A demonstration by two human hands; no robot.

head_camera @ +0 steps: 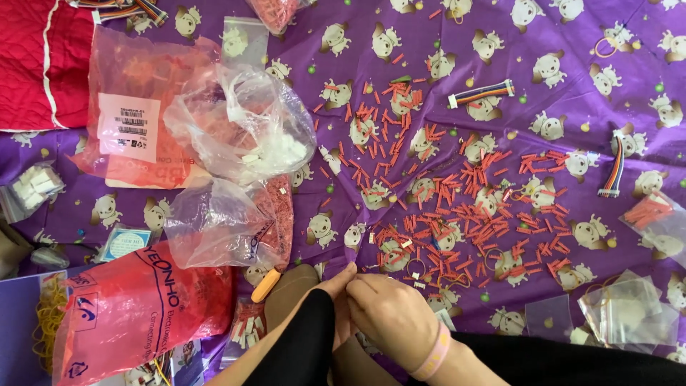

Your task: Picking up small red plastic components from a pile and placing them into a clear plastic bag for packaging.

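hands meeting at the near edge of a parts-strewn table

both hands are working close together at the bottom centre of the head view. the left hand, in a black sleeve, is reaching in with fingers pinched narrow; the right hand, wearing a pink wristband, is curling against it so that the fingertips are touching. whatever is being pinched between them is too small to tell.

the small red pieces are lying scattered across the purple patterned cloth covering the table, the nearest of them just beyond the fingertips. a few rubber bands are lying among them.

to the left, a clear bag of white parts is sitting on a pink bag with a white label, and another clear bag holding red pieces is lying below it. a large red printed bag is resting at the lower left, with an orange capsule-shaped item just beside the left hand. two multicoloured ribbon cables are lying well apart from the hands, at upper right.
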